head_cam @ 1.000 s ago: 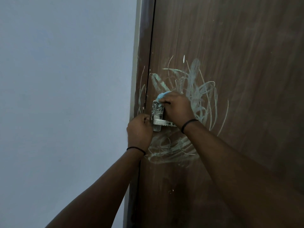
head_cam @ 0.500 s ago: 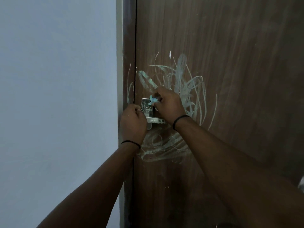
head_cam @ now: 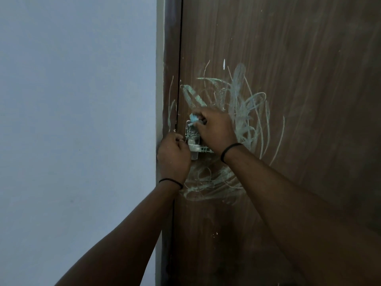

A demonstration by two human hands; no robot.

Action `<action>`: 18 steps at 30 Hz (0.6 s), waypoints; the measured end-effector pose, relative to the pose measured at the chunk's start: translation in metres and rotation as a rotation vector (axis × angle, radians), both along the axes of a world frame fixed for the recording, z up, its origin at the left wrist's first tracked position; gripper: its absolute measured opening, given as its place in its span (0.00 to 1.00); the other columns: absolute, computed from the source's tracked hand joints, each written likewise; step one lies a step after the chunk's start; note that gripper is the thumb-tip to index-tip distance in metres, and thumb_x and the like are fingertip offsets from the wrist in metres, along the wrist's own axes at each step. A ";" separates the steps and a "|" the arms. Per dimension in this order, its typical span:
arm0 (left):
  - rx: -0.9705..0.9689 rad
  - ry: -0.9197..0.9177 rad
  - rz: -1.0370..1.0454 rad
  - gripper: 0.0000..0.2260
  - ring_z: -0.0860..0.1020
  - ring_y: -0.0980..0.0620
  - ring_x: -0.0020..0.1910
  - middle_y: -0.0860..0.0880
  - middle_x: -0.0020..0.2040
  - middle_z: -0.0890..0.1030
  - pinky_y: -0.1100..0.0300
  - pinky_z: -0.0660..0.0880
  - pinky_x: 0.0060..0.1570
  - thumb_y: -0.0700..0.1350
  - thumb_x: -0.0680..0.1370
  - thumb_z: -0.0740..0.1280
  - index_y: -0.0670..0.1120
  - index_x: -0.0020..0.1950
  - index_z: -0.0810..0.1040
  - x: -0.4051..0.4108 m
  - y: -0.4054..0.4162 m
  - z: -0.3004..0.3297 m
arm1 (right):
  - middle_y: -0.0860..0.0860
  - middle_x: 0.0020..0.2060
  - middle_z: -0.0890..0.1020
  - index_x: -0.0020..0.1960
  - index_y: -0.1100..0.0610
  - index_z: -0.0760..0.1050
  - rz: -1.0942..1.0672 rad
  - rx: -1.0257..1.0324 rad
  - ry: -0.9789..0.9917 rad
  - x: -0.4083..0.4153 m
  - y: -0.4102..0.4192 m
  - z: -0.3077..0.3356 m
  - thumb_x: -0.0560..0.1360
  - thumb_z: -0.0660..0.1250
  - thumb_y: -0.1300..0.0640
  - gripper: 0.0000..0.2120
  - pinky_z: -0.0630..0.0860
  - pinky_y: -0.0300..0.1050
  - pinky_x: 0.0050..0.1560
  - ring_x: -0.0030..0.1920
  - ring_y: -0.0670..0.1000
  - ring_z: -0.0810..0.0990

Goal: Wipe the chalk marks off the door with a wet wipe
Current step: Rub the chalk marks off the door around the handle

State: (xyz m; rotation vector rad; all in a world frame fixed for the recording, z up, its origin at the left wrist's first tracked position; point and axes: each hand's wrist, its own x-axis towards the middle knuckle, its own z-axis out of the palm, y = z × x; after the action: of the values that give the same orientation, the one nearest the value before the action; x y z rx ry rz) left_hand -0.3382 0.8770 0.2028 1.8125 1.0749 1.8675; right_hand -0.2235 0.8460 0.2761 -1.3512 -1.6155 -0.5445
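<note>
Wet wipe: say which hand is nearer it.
Right. The right hand pinches the wipe at the top of the lock plate; the left hand is lower, beside the plate.

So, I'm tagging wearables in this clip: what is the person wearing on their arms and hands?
Both forearms are bare, with no sleeves in view, and both hands are ungloved. The left hand has a thin black band around its wrist, and the right hand has a matching thin black wristband. No rings or watch show.
</note>
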 end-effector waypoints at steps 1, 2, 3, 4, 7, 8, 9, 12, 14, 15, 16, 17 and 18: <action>0.006 0.006 -0.003 0.07 0.75 0.57 0.41 0.53 0.42 0.78 0.69 0.67 0.38 0.38 0.76 0.61 0.44 0.49 0.79 0.000 0.000 -0.001 | 0.55 0.45 0.83 0.51 0.59 0.82 0.005 -0.013 -0.031 -0.002 0.001 -0.004 0.72 0.71 0.63 0.08 0.77 0.43 0.45 0.43 0.51 0.79; 0.010 0.013 -0.011 0.07 0.74 0.60 0.39 0.55 0.42 0.77 0.72 0.66 0.37 0.39 0.76 0.62 0.45 0.49 0.78 0.000 0.000 -0.001 | 0.56 0.45 0.83 0.49 0.60 0.82 0.006 -0.022 -0.040 -0.003 0.001 -0.007 0.72 0.72 0.63 0.06 0.79 0.48 0.47 0.44 0.53 0.80; 0.009 0.016 -0.024 0.07 0.73 0.62 0.38 0.56 0.42 0.76 0.73 0.65 0.37 0.40 0.76 0.61 0.46 0.49 0.78 0.000 0.000 -0.002 | 0.57 0.45 0.83 0.47 0.60 0.83 0.002 -0.025 -0.021 -0.002 0.002 -0.007 0.71 0.73 0.63 0.05 0.79 0.51 0.48 0.45 0.54 0.81; 0.010 0.012 -0.040 0.08 0.73 0.64 0.39 0.57 0.41 0.76 0.74 0.65 0.37 0.41 0.75 0.60 0.47 0.49 0.78 0.000 0.000 -0.002 | 0.56 0.44 0.84 0.45 0.60 0.84 -0.003 -0.028 0.018 0.000 0.003 -0.007 0.71 0.73 0.63 0.03 0.80 0.51 0.48 0.45 0.54 0.81; 0.039 -0.008 -0.069 0.10 0.74 0.66 0.42 0.58 0.42 0.76 0.77 0.67 0.38 0.43 0.74 0.57 0.49 0.48 0.78 -0.002 0.003 -0.005 | 0.52 0.41 0.85 0.38 0.57 0.84 -0.010 -0.044 0.159 0.002 0.004 0.000 0.70 0.75 0.61 0.02 0.80 0.45 0.45 0.41 0.47 0.82; 0.044 -0.015 -0.068 0.10 0.74 0.65 0.42 0.57 0.43 0.77 0.78 0.67 0.39 0.43 0.74 0.57 0.49 0.48 0.77 -0.003 0.004 -0.006 | 0.51 0.39 0.85 0.37 0.58 0.83 -0.006 -0.044 0.183 0.000 0.005 0.002 0.69 0.75 0.61 0.03 0.80 0.42 0.44 0.40 0.46 0.81; 0.040 -0.019 -0.060 0.10 0.74 0.63 0.41 0.57 0.44 0.77 0.79 0.66 0.39 0.42 0.74 0.57 0.50 0.48 0.77 -0.004 0.005 -0.007 | 0.51 0.38 0.84 0.36 0.59 0.82 -0.002 -0.047 0.183 -0.004 0.006 0.003 0.70 0.74 0.62 0.04 0.79 0.40 0.42 0.39 0.46 0.81; 0.019 -0.015 -0.038 0.10 0.74 0.60 0.44 0.56 0.45 0.77 0.76 0.65 0.39 0.42 0.74 0.57 0.50 0.48 0.77 -0.004 0.006 -0.011 | 0.59 0.33 0.82 0.33 0.65 0.80 0.014 -0.058 0.006 -0.021 0.006 0.003 0.68 0.70 0.71 0.07 0.76 0.44 0.36 0.35 0.55 0.80; 0.016 -0.011 -0.041 0.10 0.74 0.58 0.45 0.55 0.46 0.77 0.74 0.65 0.41 0.41 0.74 0.58 0.49 0.49 0.77 -0.005 0.006 -0.013 | 0.61 0.33 0.82 0.33 0.66 0.81 0.003 -0.097 -0.113 -0.021 0.005 0.000 0.68 0.68 0.73 0.08 0.77 0.51 0.37 0.35 0.58 0.79; 0.016 -0.011 -0.039 0.10 0.74 0.58 0.45 0.55 0.46 0.77 0.74 0.65 0.41 0.40 0.75 0.58 0.49 0.49 0.77 -0.005 0.006 -0.013 | 0.59 0.35 0.82 0.34 0.63 0.82 -0.010 -0.129 -0.114 -0.016 0.003 -0.002 0.70 0.69 0.71 0.08 0.77 0.50 0.38 0.36 0.56 0.79; 0.016 -0.009 -0.038 0.10 0.74 0.58 0.45 0.55 0.46 0.77 0.75 0.65 0.41 0.40 0.75 0.59 0.49 0.49 0.77 -0.006 0.005 -0.014 | 0.56 0.37 0.83 0.36 0.60 0.82 -0.023 -0.143 -0.085 -0.010 0.001 -0.003 0.71 0.71 0.68 0.07 0.77 0.47 0.39 0.37 0.52 0.79; 0.016 -0.006 -0.038 0.09 0.74 0.59 0.45 0.56 0.46 0.77 0.75 0.65 0.40 0.39 0.75 0.59 0.49 0.49 0.77 -0.007 0.005 -0.014 | 0.53 0.38 0.82 0.36 0.58 0.82 -0.033 -0.136 -0.042 -0.004 0.000 -0.004 0.71 0.72 0.65 0.06 0.77 0.43 0.38 0.37 0.49 0.78; 0.017 -0.003 -0.040 0.09 0.74 0.59 0.45 0.56 0.46 0.77 0.75 0.65 0.40 0.39 0.75 0.59 0.49 0.49 0.77 -0.007 0.004 -0.014 | 0.51 0.38 0.81 0.36 0.57 0.81 -0.047 -0.114 0.000 0.000 -0.001 -0.004 0.71 0.72 0.64 0.07 0.75 0.39 0.36 0.36 0.47 0.77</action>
State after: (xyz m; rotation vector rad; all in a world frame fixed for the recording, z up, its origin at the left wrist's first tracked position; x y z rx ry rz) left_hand -0.3448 0.8814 0.1891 1.8265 1.0180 1.8609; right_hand -0.2231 0.8451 0.2726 -1.4761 -1.6398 -0.4862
